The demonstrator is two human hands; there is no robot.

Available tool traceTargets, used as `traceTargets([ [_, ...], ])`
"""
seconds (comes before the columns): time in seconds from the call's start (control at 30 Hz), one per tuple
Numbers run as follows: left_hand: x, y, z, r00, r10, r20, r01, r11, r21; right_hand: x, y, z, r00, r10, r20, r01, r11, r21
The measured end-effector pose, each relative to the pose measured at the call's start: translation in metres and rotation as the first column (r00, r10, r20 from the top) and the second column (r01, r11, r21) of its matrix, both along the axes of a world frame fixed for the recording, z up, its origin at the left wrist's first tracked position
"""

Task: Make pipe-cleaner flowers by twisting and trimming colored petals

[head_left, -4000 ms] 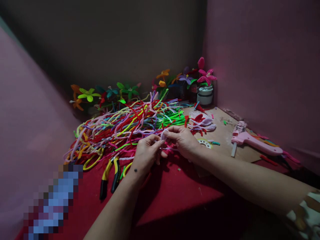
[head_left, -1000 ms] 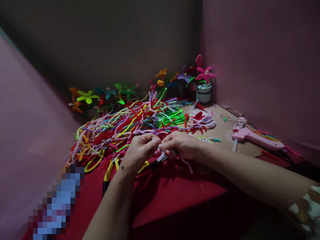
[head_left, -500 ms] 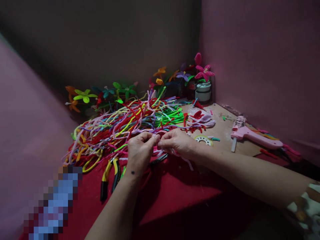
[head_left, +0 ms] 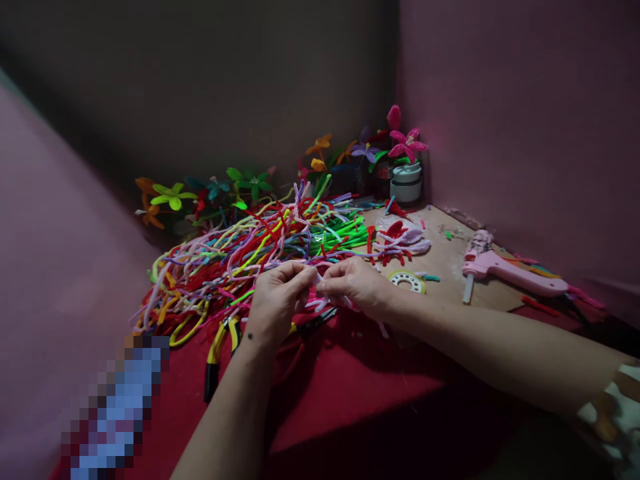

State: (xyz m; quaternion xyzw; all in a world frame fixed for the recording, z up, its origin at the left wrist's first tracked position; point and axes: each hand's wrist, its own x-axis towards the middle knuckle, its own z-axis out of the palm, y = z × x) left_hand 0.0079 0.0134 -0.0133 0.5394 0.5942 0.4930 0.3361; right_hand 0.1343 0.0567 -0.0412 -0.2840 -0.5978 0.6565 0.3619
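Fingertips pinched and almost meeting, my left hand (head_left: 277, 297) and my right hand (head_left: 357, 285) hold a pale lilac pipe cleaner (head_left: 319, 277) between them. Most of its length is hidden by my fingers. Right behind them spreads a large heap of multicoloured pipe cleaners (head_left: 240, 243), with a green bundle (head_left: 345, 237) on its right side. Below my left wrist lie pliers (head_left: 214, 357) with yellow and black handles, partly covered by the arm. A dark-bladed tool (head_left: 323, 321) lies under my hands. Lilac looped pieces (head_left: 413, 239) rest beyond my right hand.
A pink glue gun (head_left: 523, 275) lies at the right on a brown board (head_left: 445, 287). Nearer is a tape roll (head_left: 407, 281). Yellow scissor handles (head_left: 187, 328) show at the left. Pipe-cleaner flowers (head_left: 173, 195) and a grey lidded container (head_left: 406, 183) stand along the back.
My left hand has turned and shifted slightly left, opening a small gap where the pale lilac pipe cleaner now shows. More of the dark-bladed tool is uncovered. My right hand has hardly moved.
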Motion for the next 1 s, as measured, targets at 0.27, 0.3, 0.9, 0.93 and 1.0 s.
traceTargets([
  [0.27, -0.006, 0.007, -0.001, 0.982, 0.094, 0.164, -0.100, 0.995, 0.029, 0.002, 0.006, 0.004, 0.985, 0.115, -0.132, -0.122, 0.991, -0.048],
  [0.3, -0.007, 0.007, -0.002, 0.970, 0.069, 0.231, -0.071, 0.997, 0.000, 0.003, 0.008, 0.003, 0.982, 0.093, -0.167, -0.105, 0.992, -0.069],
  [0.9, 0.024, -0.002, -0.006, 0.967, 0.218, 0.133, -0.234, 0.964, 0.125, -0.001, 0.008, 0.004, 0.932, -0.156, -0.327, 0.132, 0.987, -0.093],
  [0.93, 0.025, -0.002, -0.006, 0.964, 0.203, 0.175, -0.223, 0.969, 0.106, -0.002, 0.007, 0.005, 0.927, -0.165, -0.338, 0.137, 0.985, -0.104],
  [1.0, 0.024, 0.000, -0.006, 0.952, 0.164, 0.257, -0.190, 0.978, 0.083, -0.002, 0.008, 0.007, 0.920, -0.179, -0.348, 0.143, 0.982, -0.127],
])
